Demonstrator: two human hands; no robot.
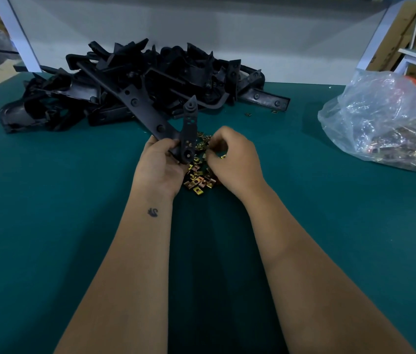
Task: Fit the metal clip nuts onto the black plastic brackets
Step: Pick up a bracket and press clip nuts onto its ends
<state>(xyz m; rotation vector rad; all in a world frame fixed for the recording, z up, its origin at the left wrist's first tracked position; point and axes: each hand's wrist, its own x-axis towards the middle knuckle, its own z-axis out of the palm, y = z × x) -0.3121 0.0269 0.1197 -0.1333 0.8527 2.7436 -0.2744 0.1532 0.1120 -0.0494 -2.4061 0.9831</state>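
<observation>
Left hand [159,164] curls its grip around the lower end of a black plastic bracket [150,108], held above the middle of the green counter [48,200] — the long drilled arm of the bracket slants up and away toward the far left, while a shorter arm rises nearly upright beside it. Right hand [232,159] hovers just beside the left with its fingers curled inward over the pile of brass-coloured clip nuts [198,178]; whether it pinches a nut cannot be told, since the fingertips are hidden. That pile lies on the counter directly beneath and between both hands. A small dark mark shows on the left forearm. Farther back, toward the far left edge of the counter, a heap of black plastic brackets [130,83] lies tangled, one flat bar reaching out to the right. Two stray clip nuts sit near that bar. At the far right edge — a clear plastic bag [385,118] holding more clip nuts.
</observation>
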